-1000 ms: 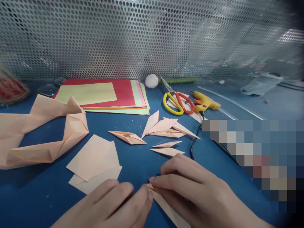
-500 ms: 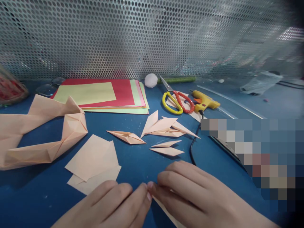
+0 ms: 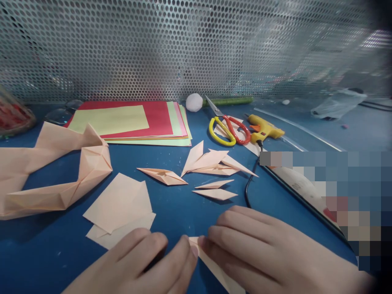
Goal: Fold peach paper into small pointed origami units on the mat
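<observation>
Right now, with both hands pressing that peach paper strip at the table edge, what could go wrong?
1. The folded strip is mostly hidden under the right hand and pinched by the left hand; the crease may drift unseen.
2. The glue gun cord curves close to the right hand; a sweep could snag it and tug the glue gun.
3. Small folded pieces lie just beyond the fingers and could get knocked.

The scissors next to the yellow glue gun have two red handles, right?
Not quite. In the head view the scissors have one yellow handle and one red handle. They do lie next to the yellow glue gun on the blue table.
</observation>
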Demonstrator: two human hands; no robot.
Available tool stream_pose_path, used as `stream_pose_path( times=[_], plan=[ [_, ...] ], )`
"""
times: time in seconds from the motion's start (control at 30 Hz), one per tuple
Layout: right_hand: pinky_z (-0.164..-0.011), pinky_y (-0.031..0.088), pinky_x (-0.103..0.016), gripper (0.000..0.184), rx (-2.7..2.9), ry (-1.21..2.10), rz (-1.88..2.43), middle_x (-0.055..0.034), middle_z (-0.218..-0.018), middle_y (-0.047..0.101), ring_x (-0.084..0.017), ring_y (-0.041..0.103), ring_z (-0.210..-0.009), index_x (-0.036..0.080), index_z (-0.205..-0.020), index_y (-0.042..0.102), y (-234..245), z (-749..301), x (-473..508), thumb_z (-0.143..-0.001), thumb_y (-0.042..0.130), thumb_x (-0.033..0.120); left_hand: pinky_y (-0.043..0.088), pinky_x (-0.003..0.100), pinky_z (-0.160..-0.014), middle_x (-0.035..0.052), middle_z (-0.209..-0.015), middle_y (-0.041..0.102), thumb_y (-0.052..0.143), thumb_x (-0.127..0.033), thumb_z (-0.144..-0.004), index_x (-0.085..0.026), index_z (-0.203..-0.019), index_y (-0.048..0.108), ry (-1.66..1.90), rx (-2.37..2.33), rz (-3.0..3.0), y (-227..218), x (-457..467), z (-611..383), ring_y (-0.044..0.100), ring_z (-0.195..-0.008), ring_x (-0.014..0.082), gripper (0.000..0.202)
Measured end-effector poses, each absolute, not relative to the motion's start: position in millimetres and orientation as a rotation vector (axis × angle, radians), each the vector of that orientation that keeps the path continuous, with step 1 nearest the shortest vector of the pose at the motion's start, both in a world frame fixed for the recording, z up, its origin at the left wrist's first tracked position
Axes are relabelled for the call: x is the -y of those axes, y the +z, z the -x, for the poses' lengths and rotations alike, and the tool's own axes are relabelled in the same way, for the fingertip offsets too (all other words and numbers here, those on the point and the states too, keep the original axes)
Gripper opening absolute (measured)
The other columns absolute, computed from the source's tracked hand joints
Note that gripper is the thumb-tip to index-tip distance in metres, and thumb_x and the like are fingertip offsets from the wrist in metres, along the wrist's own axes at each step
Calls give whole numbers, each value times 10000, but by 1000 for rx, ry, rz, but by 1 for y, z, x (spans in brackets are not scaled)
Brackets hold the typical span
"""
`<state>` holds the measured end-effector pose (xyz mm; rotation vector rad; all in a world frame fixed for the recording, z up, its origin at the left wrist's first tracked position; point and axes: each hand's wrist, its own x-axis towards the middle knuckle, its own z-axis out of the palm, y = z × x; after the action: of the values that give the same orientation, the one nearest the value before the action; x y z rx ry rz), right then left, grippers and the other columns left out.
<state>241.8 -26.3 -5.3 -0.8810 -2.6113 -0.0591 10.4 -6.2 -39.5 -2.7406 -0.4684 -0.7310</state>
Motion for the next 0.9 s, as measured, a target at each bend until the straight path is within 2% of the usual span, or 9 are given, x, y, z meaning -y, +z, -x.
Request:
stream_pose_path(
  times=[0.2, 0.3, 0.5, 0.73, 0.9],
  plan=[
    [-616, 495, -294, 571, 2615, 89, 826, -31, -645, 655, -165, 547, -607, 156, -733, 671, -6, -237, 24, -1049, 210, 41, 412, 292, -746, -76, -1022, 703, 383, -77, -993, -186, -1059, 652, -772, 470, 2741, -37, 6, -11, 523, -832, 137, 298],
    [-633, 495, -282, 502, 2653, 66, 818, -31, -662, 646, -162, 556, -632, 168, -772, 677, -6, -241, 23, -1051, 272, 65, 422, 290, -752, -65, -1010, 707, 390, -61, -983, -173, -1082, 647, -737, 455, 2726, -36, 8, -11, 534, -831, 134, 298],
    [-732, 519, -276, 248, 2736, 20, 793, -40, -833, 667, -170, 615, -789, 166, -902, 659, -12, -255, 25, -1012, 449, 92, 421, 297, -755, -65, -1058, 704, 327, -48, -995, -200, -1090, 649, -756, 431, 2700, -39, 6, -11, 541, -816, 127, 369],
    [-695, 507, -264, 213, 2756, 96, 862, -17, -796, 630, -158, 591, -731, 195, -878, 641, -16, -255, 26, -1019, 489, 151, 413, 308, -760, -81, -1056, 699, 351, -85, -996, -224, -1107, 657, -737, 447, 2714, -40, 6, -11, 525, -817, 135, 354],
    [-713, 519, -288, 236, 2750, 53, 815, -26, -795, 640, -161, 592, -735, 147, -949, 657, -12, -255, 25, -1016, 438, 91, 404, 297, -781, -102, -1020, 704, 330, -107, -1007, -232, -1014, 691, -789, 431, 2759, -41, 3, -11, 520, -865, 120, 382]
  ],
)
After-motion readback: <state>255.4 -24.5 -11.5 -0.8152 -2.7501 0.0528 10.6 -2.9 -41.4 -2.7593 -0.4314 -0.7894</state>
